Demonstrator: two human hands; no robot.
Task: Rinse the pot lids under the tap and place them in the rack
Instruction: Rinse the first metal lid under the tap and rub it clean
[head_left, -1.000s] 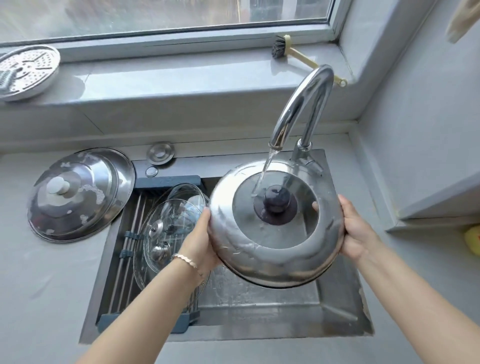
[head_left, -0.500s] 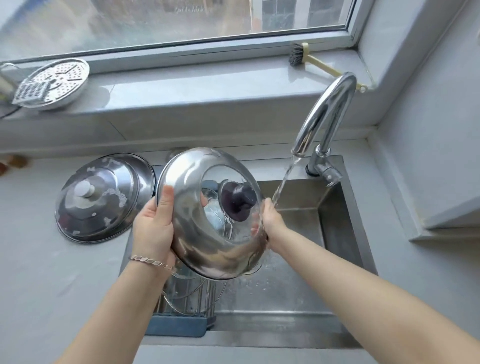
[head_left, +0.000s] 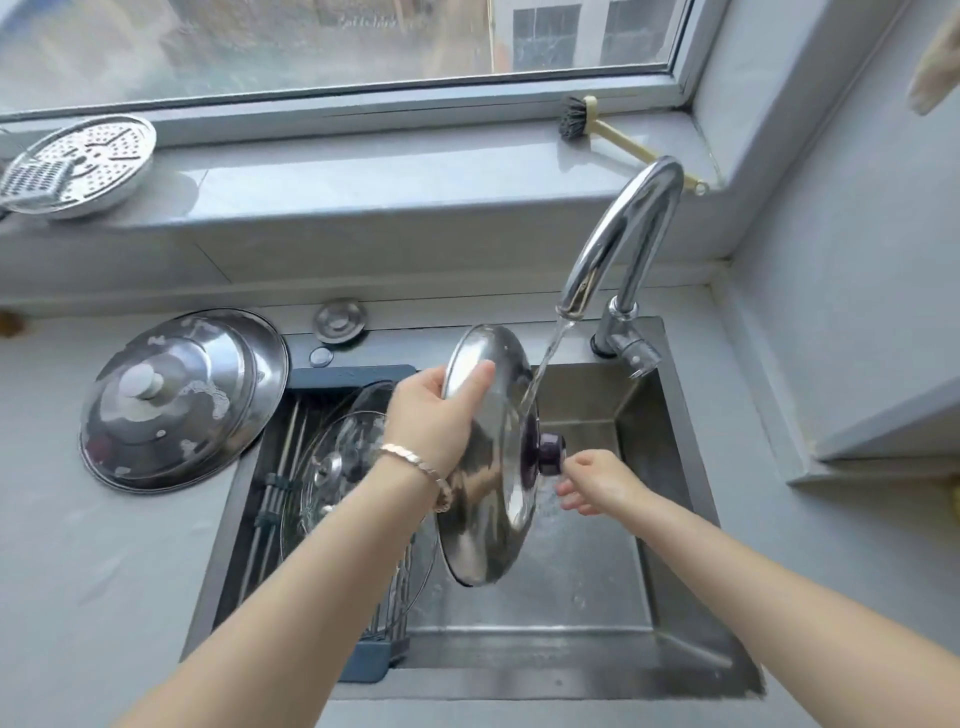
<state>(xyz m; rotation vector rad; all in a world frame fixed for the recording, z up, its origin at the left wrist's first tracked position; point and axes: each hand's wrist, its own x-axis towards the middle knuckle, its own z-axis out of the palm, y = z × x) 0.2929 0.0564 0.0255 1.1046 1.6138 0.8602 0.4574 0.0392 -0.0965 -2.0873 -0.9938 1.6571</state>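
On the tabletop (head_left: 78, 571) beside the sink (head_left: 654, 415), one soiled lid (head_left: 176, 400) is laid. A second lid (head_left: 488, 519), clamped in the grip of the left hand (head_left: 431, 415), is held under the tap (head_left: 623, 223), partly hiding two racked glass lids (head_left: 332, 467). The grip of the right hand (head_left: 602, 483) is kept loose.

Glass lids (head_left: 332, 457) partly hidden behind left forearm (head_left: 311, 571), right hand (head_left: 597, 483) blurred at knob (head_left: 551, 457) of steel lid (head_left: 493, 519), cloth (head_left: 935, 62) cut by edge

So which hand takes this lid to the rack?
Probably the left hand: it grips the steel lid, and the rack lies on that side; the right hand is only by the knob.
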